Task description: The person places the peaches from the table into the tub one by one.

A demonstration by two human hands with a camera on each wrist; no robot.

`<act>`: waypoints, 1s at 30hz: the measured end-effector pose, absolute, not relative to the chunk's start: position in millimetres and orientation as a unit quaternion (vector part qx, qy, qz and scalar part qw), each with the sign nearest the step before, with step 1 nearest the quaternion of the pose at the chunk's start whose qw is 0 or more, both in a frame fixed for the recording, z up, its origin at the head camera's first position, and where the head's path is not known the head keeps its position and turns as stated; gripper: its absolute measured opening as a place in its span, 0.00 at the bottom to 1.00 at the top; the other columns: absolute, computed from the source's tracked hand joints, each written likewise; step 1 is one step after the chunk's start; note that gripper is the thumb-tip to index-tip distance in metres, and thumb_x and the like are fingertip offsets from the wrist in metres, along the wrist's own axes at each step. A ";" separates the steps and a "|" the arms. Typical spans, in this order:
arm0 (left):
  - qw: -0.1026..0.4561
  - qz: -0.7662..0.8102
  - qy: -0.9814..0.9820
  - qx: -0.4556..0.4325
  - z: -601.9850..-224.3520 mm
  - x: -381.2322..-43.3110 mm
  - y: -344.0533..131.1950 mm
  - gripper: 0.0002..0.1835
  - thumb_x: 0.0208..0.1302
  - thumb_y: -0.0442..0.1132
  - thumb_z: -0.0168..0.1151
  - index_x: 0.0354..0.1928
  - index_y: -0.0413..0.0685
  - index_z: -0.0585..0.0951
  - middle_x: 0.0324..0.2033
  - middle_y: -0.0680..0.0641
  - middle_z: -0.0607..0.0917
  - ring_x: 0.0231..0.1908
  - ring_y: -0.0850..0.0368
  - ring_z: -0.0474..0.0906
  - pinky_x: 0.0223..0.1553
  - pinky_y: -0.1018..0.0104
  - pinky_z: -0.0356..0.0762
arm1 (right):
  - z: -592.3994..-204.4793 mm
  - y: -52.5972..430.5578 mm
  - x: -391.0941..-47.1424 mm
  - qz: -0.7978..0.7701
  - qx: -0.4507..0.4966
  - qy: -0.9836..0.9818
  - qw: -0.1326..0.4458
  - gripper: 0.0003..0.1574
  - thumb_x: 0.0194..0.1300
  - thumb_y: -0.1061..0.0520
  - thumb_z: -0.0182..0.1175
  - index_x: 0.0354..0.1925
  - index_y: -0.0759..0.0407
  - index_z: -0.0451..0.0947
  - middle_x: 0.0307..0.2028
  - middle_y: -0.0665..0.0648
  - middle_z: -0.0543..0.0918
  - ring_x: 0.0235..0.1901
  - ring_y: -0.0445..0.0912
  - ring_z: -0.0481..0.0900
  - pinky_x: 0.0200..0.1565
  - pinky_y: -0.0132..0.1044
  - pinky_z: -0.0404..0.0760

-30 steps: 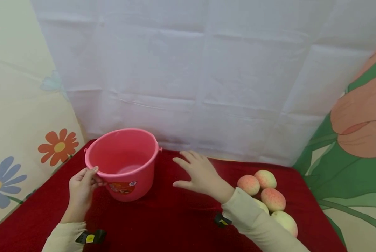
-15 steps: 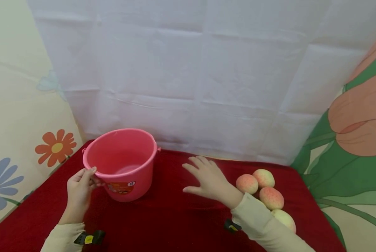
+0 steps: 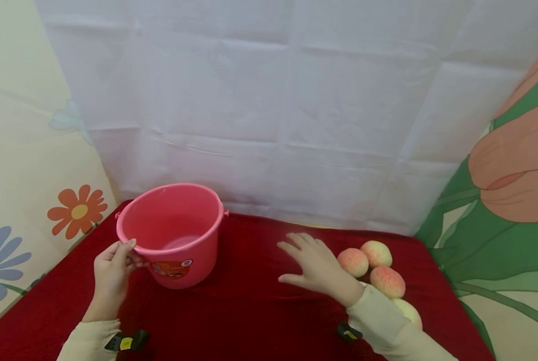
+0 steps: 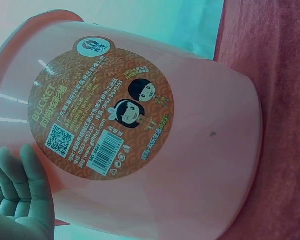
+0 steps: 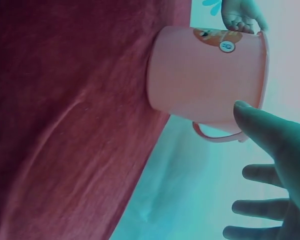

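Note:
A pink plastic bucket (image 3: 203, 260) stands upright on the left of the red cloth, with nothing visible inside. My left hand (image 3: 110, 276) pinches its near-left rim, thumb on top and fingers under the edge. A round printed label (image 4: 102, 110) fills the bucket's side in the left wrist view. Right of the bucket, my right hand (image 3: 318, 268) hangs over the cloth with fingers spread and nothing in it. Several peaches (image 3: 387, 282), blushed red and pale yellow, lie in a cluster beyond my right wrist; the sleeve partly covers the nearest one.
Red cloth (image 3: 251, 321) covers the table. A white sheet (image 3: 269, 100) hangs behind its far edge, with flower-printed panels (image 3: 517, 250) at both sides. The bucket's handle (image 5: 215, 137) hangs down at its far side in the right wrist view.
My right hand has drawn away from the bucket, moving right and slightly toward me, its fingers still spread. My left hand keeps its hold on the rim.

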State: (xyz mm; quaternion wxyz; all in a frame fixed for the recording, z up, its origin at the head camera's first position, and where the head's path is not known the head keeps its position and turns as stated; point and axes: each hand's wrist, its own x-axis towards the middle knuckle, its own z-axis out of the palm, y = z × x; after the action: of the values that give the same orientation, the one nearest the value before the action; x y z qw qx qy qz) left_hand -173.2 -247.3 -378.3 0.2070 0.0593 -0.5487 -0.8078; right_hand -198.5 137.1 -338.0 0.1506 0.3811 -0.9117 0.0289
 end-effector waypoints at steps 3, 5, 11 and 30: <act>0.205 -0.806 -0.553 0.059 -378.3 -173.3 -247.4 0.15 0.64 0.36 0.54 0.18 0.47 0.76 0.14 0.51 0.77 0.16 0.61 0.75 0.22 0.72 0.78 | -343.3 145.7 -197.4 0.031 0.378 -0.913 0.151 0.42 0.51 0.35 0.61 0.58 0.57 0.70 0.55 0.64 0.71 0.54 0.58 0.68 0.44 0.53 0.74; 0.203 -0.805 -0.555 0.059 -378.2 -173.2 -247.1 0.15 0.65 0.36 0.54 0.18 0.47 0.76 0.14 0.51 0.77 0.16 0.61 0.75 0.22 0.72 0.78 | -346.9 150.8 -196.6 0.035 0.377 -0.914 0.149 0.41 0.51 0.36 0.62 0.58 0.57 0.70 0.55 0.63 0.71 0.53 0.58 0.68 0.43 0.53 0.74; 0.204 -0.805 -0.552 0.070 -380.1 -174.4 -249.5 0.14 0.64 0.37 0.54 0.19 0.47 0.77 0.14 0.51 0.78 0.16 0.61 0.76 0.22 0.71 0.78 | -355.8 161.1 -193.4 0.044 0.369 -0.918 0.138 0.41 0.53 0.35 0.61 0.58 0.56 0.69 0.55 0.63 0.71 0.53 0.57 0.69 0.41 0.53 0.75; 0.224 -0.803 -0.549 0.057 -383.5 -175.9 -250.4 0.14 0.64 0.37 0.55 0.20 0.44 0.77 0.14 0.50 0.77 0.16 0.61 0.76 0.21 0.71 0.78 | -379.5 200.1 -179.8 0.051 0.320 -0.941 0.096 0.38 0.50 0.40 0.65 0.53 0.61 0.73 0.50 0.66 0.74 0.49 0.59 0.73 0.43 0.56 0.74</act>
State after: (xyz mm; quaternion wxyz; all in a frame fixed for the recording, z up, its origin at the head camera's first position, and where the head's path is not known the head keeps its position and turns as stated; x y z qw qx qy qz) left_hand -175.9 -250.4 -383.5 0.2244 0.0568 -0.5487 -0.8033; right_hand -179.8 200.1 -379.5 0.0958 0.3200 -0.9412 0.0505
